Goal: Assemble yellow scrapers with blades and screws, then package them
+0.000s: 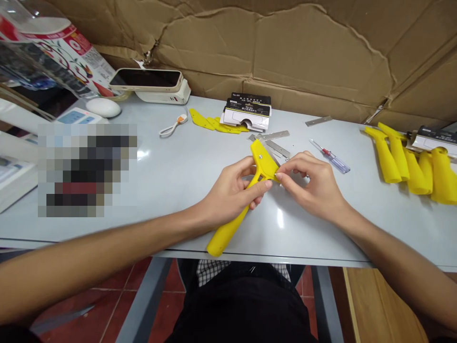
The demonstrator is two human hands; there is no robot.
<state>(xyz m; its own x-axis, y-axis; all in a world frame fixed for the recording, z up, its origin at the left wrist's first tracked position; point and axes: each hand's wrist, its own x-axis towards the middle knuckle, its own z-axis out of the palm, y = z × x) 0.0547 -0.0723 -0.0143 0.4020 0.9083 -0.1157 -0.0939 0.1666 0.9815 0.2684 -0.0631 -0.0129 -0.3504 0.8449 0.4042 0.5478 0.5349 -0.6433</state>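
My left hand (237, 188) is wrapped round the neck of a yellow scraper (232, 232), whose handle slants down toward the table's front edge. One screw shows in the scraper's head, and a metal blade edge lies along its right side. At the head's lower right corner, the thumb and forefinger of my right hand (309, 183) pinch something small that I cannot make out. Just behind the scraper several loose metal blades (276, 147) lie on the table. To the right of them is a screwdriver (330, 156) with a clear handle.
Yellow flat plates (202, 119) and black-and-white boxes (246, 112) lie at the back. Several yellow handles (391, 157) stand at the right. A phone (146, 78), a short cable (173, 126) and a white mouse (103, 107) are at the left. Cardboard (321, 57) walls off the table's rear.
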